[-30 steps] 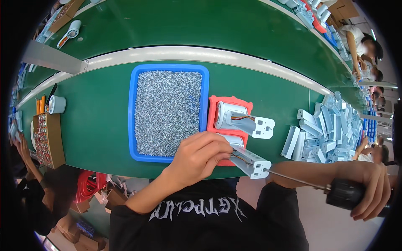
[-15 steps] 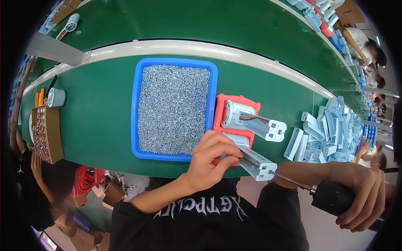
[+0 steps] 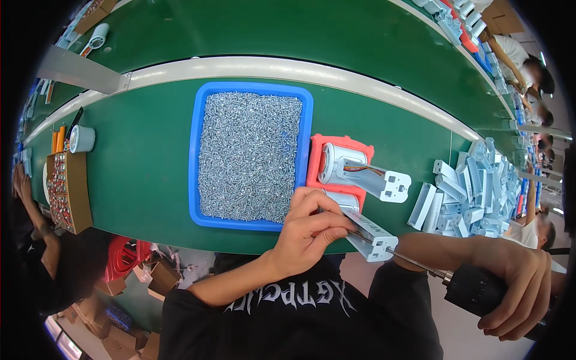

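My right hand (image 3: 517, 294) is wrapped around a black power screwdriver (image 3: 474, 290) at the right. Its long thin bit points left and passes through the end plate of a light-blue metal bracket (image 3: 373, 240). My left hand (image 3: 312, 233) is closed in a pinch at the bracket's other end; whatever lies between thumb and fingers is hidden. That bracket extends from a white cylinder (image 3: 343, 200), partly covered by my left hand, in a red holder (image 3: 316, 168). Beside it, a second white cylinder (image 3: 345, 163) carries a similar bracket (image 3: 393, 187) with coloured wires inside.
A blue tray (image 3: 195, 150) full of small metal screws stands left of the red holder. Loose light-blue brackets (image 3: 468, 189) are heaped at the right. A cardboard box (image 3: 79, 192) of small parts sits at the left, by a white cup-shaped part (image 3: 82, 139). Other people work at both sides.
My left fingers have shifted slightly right along the bracket, which has tilted a little. The screwdriver has dipped slightly. At the far left, another person's arms have moved.
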{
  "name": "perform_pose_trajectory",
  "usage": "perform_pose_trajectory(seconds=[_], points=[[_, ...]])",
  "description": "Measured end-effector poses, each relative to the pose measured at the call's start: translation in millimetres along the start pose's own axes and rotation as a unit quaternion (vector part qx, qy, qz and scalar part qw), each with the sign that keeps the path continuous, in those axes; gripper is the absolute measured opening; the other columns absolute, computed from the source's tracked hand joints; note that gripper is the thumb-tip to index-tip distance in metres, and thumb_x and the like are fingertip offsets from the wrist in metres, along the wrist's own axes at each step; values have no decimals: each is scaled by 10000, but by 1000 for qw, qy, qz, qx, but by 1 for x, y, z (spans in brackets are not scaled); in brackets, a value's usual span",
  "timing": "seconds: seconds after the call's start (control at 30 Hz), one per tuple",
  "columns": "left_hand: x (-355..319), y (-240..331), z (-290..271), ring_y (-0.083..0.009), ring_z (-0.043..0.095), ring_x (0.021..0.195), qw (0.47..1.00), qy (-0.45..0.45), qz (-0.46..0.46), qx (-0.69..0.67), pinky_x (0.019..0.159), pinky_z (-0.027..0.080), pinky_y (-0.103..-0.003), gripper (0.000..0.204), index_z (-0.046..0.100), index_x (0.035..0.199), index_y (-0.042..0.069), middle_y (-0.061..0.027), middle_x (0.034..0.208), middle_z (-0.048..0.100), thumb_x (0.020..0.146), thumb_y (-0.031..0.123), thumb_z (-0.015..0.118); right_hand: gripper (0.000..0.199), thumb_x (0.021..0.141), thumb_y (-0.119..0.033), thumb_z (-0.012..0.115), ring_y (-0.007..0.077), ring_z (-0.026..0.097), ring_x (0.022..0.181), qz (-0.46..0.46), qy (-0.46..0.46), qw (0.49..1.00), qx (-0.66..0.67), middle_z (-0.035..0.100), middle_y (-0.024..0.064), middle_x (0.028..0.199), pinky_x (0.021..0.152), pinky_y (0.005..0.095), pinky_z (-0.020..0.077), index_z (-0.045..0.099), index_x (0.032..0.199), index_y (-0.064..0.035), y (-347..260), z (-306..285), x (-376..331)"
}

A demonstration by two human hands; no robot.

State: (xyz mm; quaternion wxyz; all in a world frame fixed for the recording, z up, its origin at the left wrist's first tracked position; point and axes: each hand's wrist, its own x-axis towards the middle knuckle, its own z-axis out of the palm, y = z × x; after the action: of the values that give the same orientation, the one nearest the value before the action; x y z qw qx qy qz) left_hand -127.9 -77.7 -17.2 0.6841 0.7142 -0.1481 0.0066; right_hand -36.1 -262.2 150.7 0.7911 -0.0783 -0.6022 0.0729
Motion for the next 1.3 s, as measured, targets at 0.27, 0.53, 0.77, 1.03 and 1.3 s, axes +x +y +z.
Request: perform_pose_trajectory(seconds=[0.27,0.53,0.77,1.03,1.3], points=[[22,11,-67,-209,534,709,971,-101,83,200,618,425,-320,143,711,894,93,-27,808,535,754,122,704,74,890,-104,529,229,576,443,24,37,997,-59,593,154,641,401,322,523,559,851,-49,21,7,-3],[16,4,-93,-250,547,735,903,-241,-4,355,635,448,-368,84,620,781,82,-56,757,498,733,80,689,267,988,-262,485,65,477,359,19,77,978,-194,522,-2,556,347,191,413,569,1216,-149,46,18,-7],[28,7,-93,-252,547,698,923,-220,43,314,592,443,-363,131,559,766,57,-59,728,495,730,71,685,256,982,-248,493,70,465,348,18,91,977,-194,514,4,547,331,202,399,577,1197,-138,46,17,-7],[31,1,-59,-251,581,672,956,-133,137,223,587,457,-350,160,597,771,35,-63,754,597,687,64,731,238,967,-205,518,78,456,355,70,27,990,-120,509,14,548,325,205,366,562,1178,-105,38,6,-7],[18,-9,-17,-215,634,825,979,-26,147,142,689,482,-330,167,653,830,67,-29,886,646,685,55,736,80,812,1,551,270,559,455,82,-46,991,90,585,226,641,398,373,491,541,739,33,35,-23,-10]])
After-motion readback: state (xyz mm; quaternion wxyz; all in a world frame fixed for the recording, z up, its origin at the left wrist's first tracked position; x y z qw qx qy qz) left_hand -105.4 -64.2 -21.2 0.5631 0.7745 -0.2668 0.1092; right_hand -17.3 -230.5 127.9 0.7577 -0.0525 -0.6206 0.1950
